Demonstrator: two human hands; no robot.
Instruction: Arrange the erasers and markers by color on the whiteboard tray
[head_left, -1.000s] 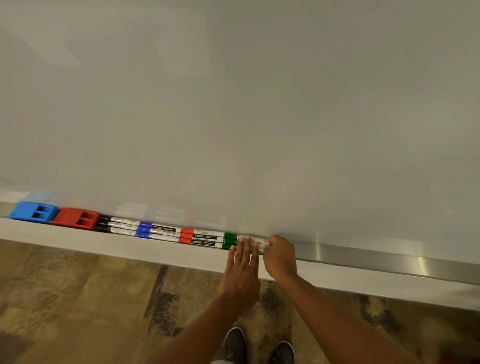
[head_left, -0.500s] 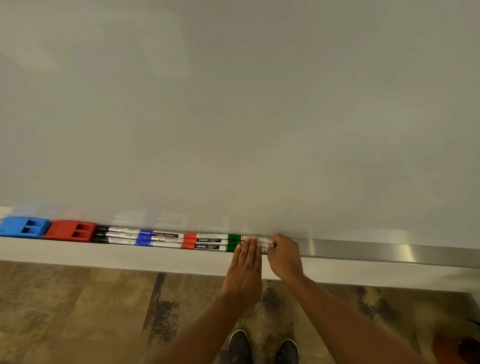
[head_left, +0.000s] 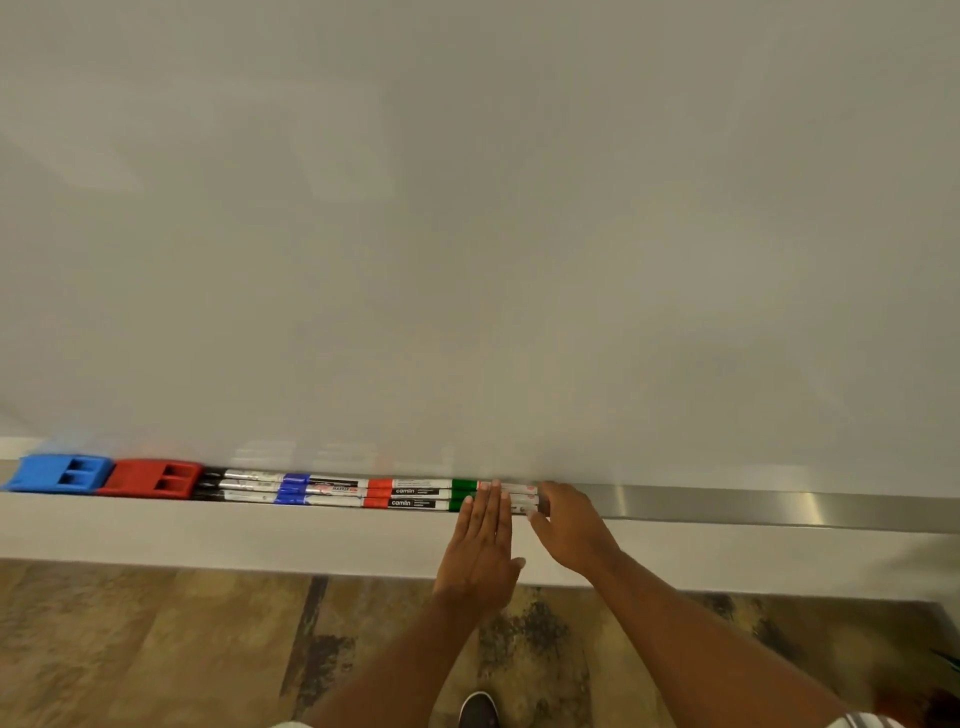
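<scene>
Most of the green markers (head_left: 464, 493) hide under your left hand (head_left: 480, 551), fingers straight and flat on them; your right hand (head_left: 574, 525) curls round their 3 o'clock ends; shoe (head_left: 478, 709) cropped at 6 o'clock; from 9 o'clock the tray (head_left: 727, 506) holds blue eraser (head_left: 60, 473), red eraser (head_left: 150, 478), black markers (head_left: 244, 486), blue markers (head_left: 293, 488), red markers (head_left: 379, 493).

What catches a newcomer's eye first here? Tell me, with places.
The blue eraser and red eraser stand out side by side at the far left of the tray. Right of them runs a row of markers, grouped black, blue, red, then green. At the row's right end, the left hand lies flat on the green markers while the right hand curls round their ends.
</scene>
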